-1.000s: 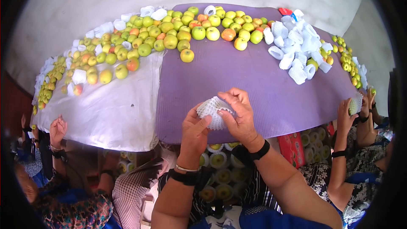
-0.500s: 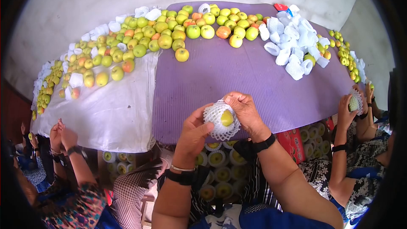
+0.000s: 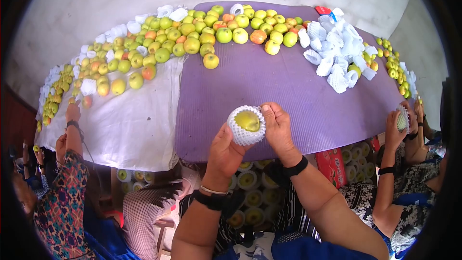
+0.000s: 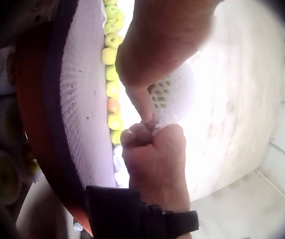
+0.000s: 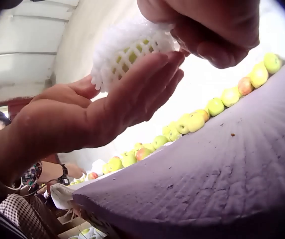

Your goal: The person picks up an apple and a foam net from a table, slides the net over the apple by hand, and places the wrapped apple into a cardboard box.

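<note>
A green apple (image 3: pixel 247 121) sits in a white foam net sleeve (image 3: pixel 248 137), its bare top showing through the round opening. My left hand (image 3: pixel 226 154) holds the sleeved apple from below and the left. At the sleeve's right edge, my right hand (image 3: pixel 279 127) pinches the foam rim with thumb and fingers. In the right wrist view, the left hand (image 5: pixel 97 114) cups the net with fingers along its underside. The left wrist view has the right hand (image 4: pixel 155 159) close against the net, part of which is hidden behind the left hand (image 4: pixel 162 45).
Loose apples (image 3: pixel 191 45) line the back of the purple mat (image 3: pixel 231 91) and the white cloth (image 3: pixel 134 125). A heap of empty foam sleeves (image 3: pixel 337 53) lies at the back right. Sleeved apples (image 3: pixel 248 180) fill a box below the edge. Other people work at both sides.
The foam sleeve, earlier gathered between both hands, now surrounds the apple with its opening facing up. The hands lifted slightly. The person at left reached toward the apples.
</note>
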{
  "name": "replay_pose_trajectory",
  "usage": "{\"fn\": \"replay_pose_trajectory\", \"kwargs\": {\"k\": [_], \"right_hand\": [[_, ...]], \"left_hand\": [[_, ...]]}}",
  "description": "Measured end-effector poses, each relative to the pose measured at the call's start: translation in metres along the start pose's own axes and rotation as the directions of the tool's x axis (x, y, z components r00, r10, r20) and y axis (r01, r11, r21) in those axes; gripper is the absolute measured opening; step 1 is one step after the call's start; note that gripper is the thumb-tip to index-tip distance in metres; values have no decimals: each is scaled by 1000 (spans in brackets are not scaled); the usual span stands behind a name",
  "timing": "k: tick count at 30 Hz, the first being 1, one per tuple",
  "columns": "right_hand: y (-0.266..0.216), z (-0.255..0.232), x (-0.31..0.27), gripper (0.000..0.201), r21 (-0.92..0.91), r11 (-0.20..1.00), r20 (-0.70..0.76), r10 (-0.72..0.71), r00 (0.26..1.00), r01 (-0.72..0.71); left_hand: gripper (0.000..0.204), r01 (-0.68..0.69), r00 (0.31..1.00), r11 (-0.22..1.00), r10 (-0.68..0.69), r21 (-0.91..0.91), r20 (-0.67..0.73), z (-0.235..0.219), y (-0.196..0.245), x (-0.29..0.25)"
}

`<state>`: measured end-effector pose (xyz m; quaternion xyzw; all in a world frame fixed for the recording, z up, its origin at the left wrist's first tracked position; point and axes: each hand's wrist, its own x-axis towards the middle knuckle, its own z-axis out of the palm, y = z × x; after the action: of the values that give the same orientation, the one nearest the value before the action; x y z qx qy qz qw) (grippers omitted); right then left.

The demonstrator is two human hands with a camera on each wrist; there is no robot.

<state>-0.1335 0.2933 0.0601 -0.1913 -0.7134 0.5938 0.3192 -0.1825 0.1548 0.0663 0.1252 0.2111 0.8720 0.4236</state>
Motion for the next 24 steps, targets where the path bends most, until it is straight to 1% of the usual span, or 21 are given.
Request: {"fn": "replay_pose_trajectory", "kwargs": {"k": [2,4,6,8,10,11,13,14,15,16,17,19,20,21,22,23,24], "right_hand": [[3,3,-3,21,26,999,-16,-25,1000,25],[5,7,-9,21,-35,996,-41,-88,995,87],[-4,11,-12,23,-67,994,-44,-84,995,81],[-6,14,-13,25,-99,992,-45,-78,996,73],[0,17,-14,30,17,999,18,-43,999,42],[1,18,-16,30,17,999,21,-44,999,44],[3,22,-19,31,249,967,112,25,993,-52],[3,22,-20,31,249,967,114,26,993,-54],[4,22,-21,30,230,972,163,-3,987,-35],[5,22,-21,30,212,977,213,-30,977,-17],[5,21,-21,30,211,977,218,-28,976,-19],[6,19,-19,30,39,991,243,-131,961,125],[6,15,-17,30,39,992,250,-128,960,122],[3,11,-15,35,135,989,265,-98,959,64],[-1,8,-14,43,222,975,286,-57,956,-8],[-7,5,-12,53,196,976,313,-153,937,94],[-14,2,-12,64,171,968,342,-234,910,185]], "left_hand": [[45,32,999,999,-33,-29,-21,-2,-2,-1],[47,32,999,999,-32,-14,-36,-5,-5,-1],[49,31,998,1000,-31,0,-54,-5,-5,-2],[48,50,994,997,-55,-56,-99,-4,-3,-2],[46,44,992,996,-53,-83,-118,-2,-4,-3],[45,40,989,993,-54,-109,-135,-2,-4,-3],[43,22,986,992,-42,-122,-163,-3,-7,-1],[41,8,981,991,-34,-135,-192,-4,-7,0],[41,5,981,991,-32,-136,-194,-4,-5,0],[40,1,981,985,-34,-173,-189,-2,-2,-1],[39,-4,982,978,-35,-210,-184,-1,1,-1],[39,2,985,983,-34,-184,-171,-1,10,-5],[39,11,987,988,-36,-156,-155,-1,14,-7],[39,5,986,987,-32,-163,-165,-2,18,-7],[39,13,982,998,-25,-69,-185,-2,20,-6],[39,31,976,999,-27,14,-216,-4,19,-9],[39,43,966,999,-47,-19,-254,-5,15,-11]]}}
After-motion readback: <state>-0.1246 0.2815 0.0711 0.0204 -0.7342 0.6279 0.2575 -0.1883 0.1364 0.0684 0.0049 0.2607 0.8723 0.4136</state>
